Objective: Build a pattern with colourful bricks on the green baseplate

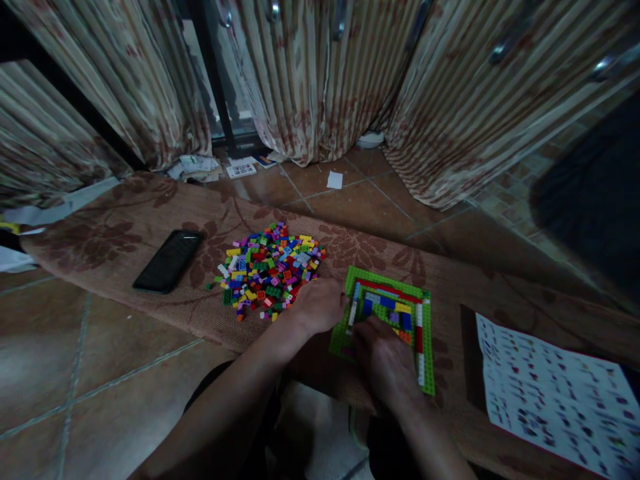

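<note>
A green baseplate (429, 373) lies on the patterned cloth, with rows of toy bricks in red, white, blue, yellow and orange built on it in nested rectangles. My left hand (320, 308) is closed at the plate's left edge, fingers curled and touching it. Over the lower left part of the plate, my right hand (383, 350) is bent down with its fingers together among the brick rows. Whatever its fingertips hold is hidden beneath it. A loose pile of small colourful bricks (270, 270) spreads just left of and beyond my left hand.
A black phone (169, 261) lies left of the pile. To the right is a printed sheet (555, 393) with small pictures. The cloth-covered surface (100, 227) ends at a tiled floor (360, 193), where papers lie near striped curtains (320, 80). A dark shape (595, 193) stands at far right.
</note>
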`<state>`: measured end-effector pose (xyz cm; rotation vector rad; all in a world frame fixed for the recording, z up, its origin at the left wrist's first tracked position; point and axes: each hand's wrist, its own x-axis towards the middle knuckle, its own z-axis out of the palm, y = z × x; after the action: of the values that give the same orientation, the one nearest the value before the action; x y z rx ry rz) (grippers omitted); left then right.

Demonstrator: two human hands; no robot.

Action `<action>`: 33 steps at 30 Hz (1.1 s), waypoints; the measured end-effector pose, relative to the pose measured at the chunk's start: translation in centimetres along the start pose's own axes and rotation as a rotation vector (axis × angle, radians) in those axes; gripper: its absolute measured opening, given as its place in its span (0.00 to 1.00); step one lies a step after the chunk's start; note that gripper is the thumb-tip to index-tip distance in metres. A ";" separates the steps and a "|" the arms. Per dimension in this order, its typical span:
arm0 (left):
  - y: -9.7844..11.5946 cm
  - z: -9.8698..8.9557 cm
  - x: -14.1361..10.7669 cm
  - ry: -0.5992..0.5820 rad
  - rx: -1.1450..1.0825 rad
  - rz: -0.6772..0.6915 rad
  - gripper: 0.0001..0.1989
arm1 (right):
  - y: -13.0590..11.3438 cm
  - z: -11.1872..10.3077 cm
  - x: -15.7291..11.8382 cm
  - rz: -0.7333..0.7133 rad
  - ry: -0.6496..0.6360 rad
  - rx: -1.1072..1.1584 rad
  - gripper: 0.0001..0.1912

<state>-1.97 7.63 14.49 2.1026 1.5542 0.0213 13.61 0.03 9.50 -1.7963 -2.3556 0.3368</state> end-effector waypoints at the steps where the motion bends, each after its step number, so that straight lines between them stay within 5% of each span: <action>1: 0.0 0.0 0.0 -0.003 0.005 0.002 0.16 | 0.1 0.1 0.0 -0.005 0.006 -0.009 0.06; 13: 0.6 0.6 -0.4 -0.231 0.080 0.025 0.10 | 0.5 1.0 -0.2 -0.026 0.039 0.046 0.08; 21: 0.7 1.3 -0.3 -0.236 0.095 0.011 0.12 | 0.7 0.7 -0.2 0.010 -0.007 0.060 0.07; 33: 0.9 1.2 -0.2 -0.222 0.053 -0.004 0.11 | 1.1 2.3 -0.5 -0.108 0.161 0.119 0.12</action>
<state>-0.87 6.81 13.92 2.0628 1.4405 -0.2487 14.19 -0.35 7.03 -1.5744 -2.2597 0.2988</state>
